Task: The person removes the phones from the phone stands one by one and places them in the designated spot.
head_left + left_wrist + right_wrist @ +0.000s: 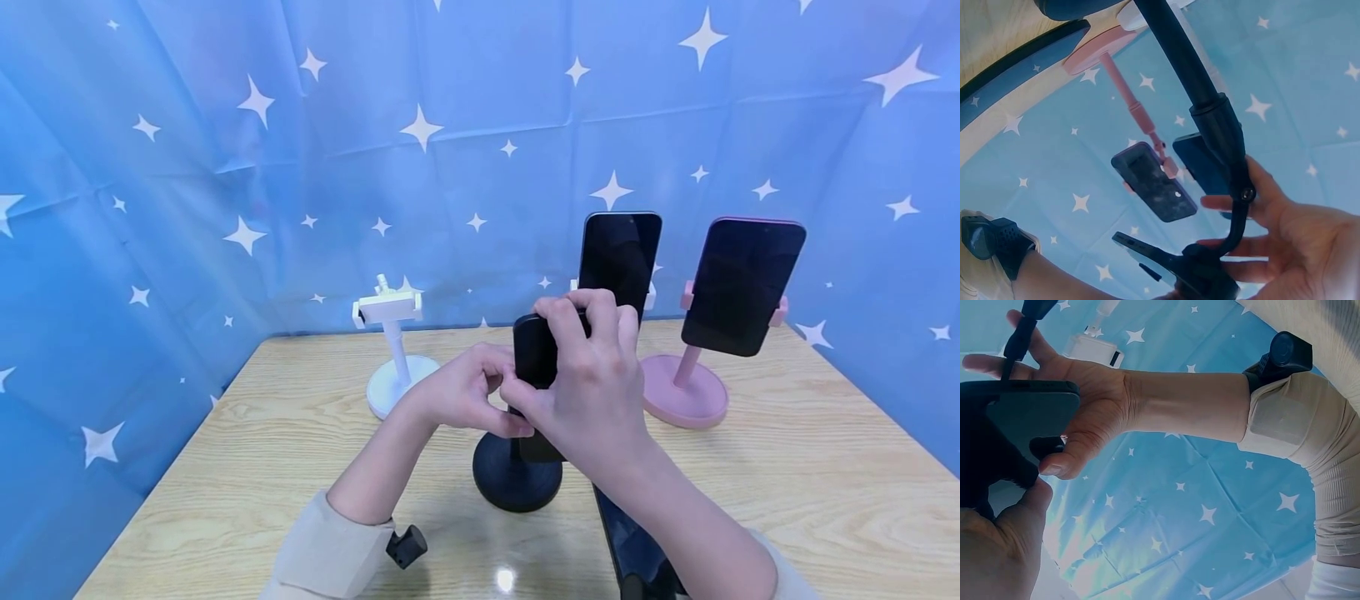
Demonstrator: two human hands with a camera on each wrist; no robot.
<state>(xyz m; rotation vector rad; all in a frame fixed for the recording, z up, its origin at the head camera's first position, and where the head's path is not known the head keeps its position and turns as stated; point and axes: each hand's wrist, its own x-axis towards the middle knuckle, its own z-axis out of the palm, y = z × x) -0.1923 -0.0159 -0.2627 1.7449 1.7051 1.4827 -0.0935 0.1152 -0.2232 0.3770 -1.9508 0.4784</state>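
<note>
A black phone stands upright at the holder of a black phone stand, in the middle of the table. My right hand grips this phone, fingers over its upper edge and thumb on the near side. On the holder's left side, my left hand holds the stand's head between thumb and fingers. The left wrist view shows those fingers behind the black neck and holder. In the right wrist view the left thumb touches the clamp area beside the phone. My right fingers partly hide the clamp.
An unloaded white phone stand is at the back left. Behind my right hand, another phone sits in a white holder. A pink stand at the right bears a phone. A dark glossy slab lies under my right forearm.
</note>
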